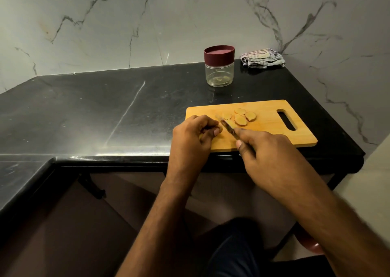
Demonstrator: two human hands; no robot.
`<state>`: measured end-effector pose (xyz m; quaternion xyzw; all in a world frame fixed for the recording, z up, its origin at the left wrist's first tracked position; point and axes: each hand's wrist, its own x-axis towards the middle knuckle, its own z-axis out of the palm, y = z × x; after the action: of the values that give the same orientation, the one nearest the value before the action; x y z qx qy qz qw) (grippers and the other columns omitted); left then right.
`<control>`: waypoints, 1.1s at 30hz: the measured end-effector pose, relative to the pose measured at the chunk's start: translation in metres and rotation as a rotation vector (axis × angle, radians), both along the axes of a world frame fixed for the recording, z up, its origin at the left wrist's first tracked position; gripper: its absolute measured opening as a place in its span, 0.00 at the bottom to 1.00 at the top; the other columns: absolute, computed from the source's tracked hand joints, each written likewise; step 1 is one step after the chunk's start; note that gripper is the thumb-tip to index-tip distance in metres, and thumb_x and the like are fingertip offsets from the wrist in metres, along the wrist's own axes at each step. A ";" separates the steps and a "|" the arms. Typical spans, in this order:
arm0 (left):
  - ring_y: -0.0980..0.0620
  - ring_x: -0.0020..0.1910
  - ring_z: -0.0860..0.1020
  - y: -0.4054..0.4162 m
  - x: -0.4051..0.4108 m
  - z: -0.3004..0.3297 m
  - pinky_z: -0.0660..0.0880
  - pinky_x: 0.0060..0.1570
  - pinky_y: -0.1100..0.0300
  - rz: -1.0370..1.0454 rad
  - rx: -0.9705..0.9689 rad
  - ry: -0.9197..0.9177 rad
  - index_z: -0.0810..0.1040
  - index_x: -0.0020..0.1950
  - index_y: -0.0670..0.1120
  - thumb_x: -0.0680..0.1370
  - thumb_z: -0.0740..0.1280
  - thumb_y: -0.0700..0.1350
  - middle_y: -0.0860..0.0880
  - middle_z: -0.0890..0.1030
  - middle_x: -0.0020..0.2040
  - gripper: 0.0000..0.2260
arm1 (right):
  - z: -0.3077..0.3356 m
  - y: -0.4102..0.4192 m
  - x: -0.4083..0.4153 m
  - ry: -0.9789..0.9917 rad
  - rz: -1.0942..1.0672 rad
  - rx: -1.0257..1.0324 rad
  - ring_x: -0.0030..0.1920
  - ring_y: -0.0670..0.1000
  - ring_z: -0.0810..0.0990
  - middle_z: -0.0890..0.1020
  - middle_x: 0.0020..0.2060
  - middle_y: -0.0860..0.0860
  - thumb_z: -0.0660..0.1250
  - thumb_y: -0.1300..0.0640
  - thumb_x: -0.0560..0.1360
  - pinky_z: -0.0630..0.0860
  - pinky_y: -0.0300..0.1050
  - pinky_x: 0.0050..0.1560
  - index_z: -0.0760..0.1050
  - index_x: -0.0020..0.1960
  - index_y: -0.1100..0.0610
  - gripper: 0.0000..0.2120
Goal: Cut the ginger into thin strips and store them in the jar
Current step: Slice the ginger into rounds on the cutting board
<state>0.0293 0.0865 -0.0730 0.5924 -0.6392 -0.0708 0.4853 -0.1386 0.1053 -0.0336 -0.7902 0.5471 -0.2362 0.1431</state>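
Note:
A wooden cutting board (272, 133) lies on the black counter (105, 112). Several flat ginger slices (241, 119) lie near its middle. My right hand (266, 150) grips a knife (228, 128), index finger along the back of the blade, whose tip points toward the slices. My left hand (194, 135) rests on the board's left end with fingers curled, seemingly pinching a small piece that is hidden under the fingers. A clear plastic jar (219, 74) with a maroon lid (219, 54) screwed on stands upright behind the board.
A folded checked cloth (262, 58) lies in the back right corner by the marble wall. The counter edge runs just below the board and drops off at the right end. The counter bends toward me on the left.

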 end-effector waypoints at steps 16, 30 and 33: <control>0.56 0.44 0.80 -0.001 -0.002 0.000 0.76 0.43 0.63 0.009 -0.026 -0.015 0.84 0.45 0.45 0.76 0.74 0.41 0.52 0.82 0.43 0.01 | 0.006 0.006 0.002 -0.007 0.032 -0.042 0.33 0.42 0.69 0.72 0.41 0.43 0.55 0.49 0.81 0.59 0.33 0.28 0.64 0.73 0.42 0.20; 0.50 0.39 0.72 -0.001 -0.015 0.006 0.68 0.34 0.56 0.091 -0.004 -0.279 0.75 0.43 0.44 0.80 0.67 0.39 0.49 0.74 0.39 0.07 | 0.010 0.002 -0.001 0.117 -0.015 -0.075 0.33 0.44 0.68 0.71 0.38 0.44 0.55 0.48 0.81 0.62 0.36 0.28 0.64 0.72 0.39 0.19; 0.51 0.36 0.69 0.002 -0.015 0.007 0.65 0.32 0.58 0.068 -0.036 -0.323 0.69 0.40 0.49 0.79 0.67 0.37 0.50 0.72 0.37 0.12 | 0.010 0.003 -0.003 0.107 -0.031 -0.079 0.32 0.43 0.68 0.72 0.38 0.44 0.55 0.47 0.81 0.61 0.36 0.28 0.64 0.72 0.40 0.19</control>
<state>0.0142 0.0881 -0.0665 0.6085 -0.6896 0.0532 0.3890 -0.1419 0.1078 -0.0239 -0.7982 0.5563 -0.2175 0.0786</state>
